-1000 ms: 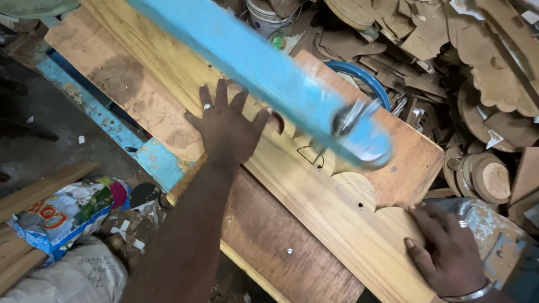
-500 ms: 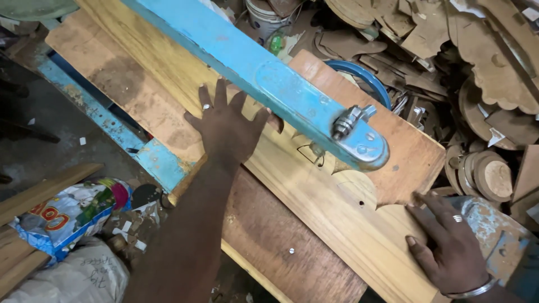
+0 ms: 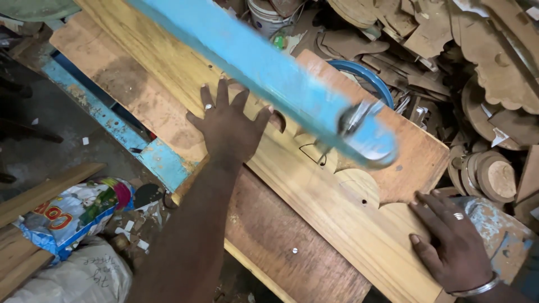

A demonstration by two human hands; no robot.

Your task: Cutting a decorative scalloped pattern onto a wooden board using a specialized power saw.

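Pale plank (image 3: 314,185) lies diagonally across the bench, right hand (image 3: 455,247) flat on its lower-right end, left hand (image 3: 230,126) splayed flat mid-frame; even downward pressure should steady it beneath the blurred blue saw arm (image 3: 269,73).

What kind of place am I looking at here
Most likely a woodworking shop. Both hands press flat on a light wooden plank under a blue saw arm, and a heap of scalloped wooden cut-outs lies beside the bench.

Brown wood bench (image 3: 281,247) w/ blue frame, long pale plank (image 3: 314,196) flat on top
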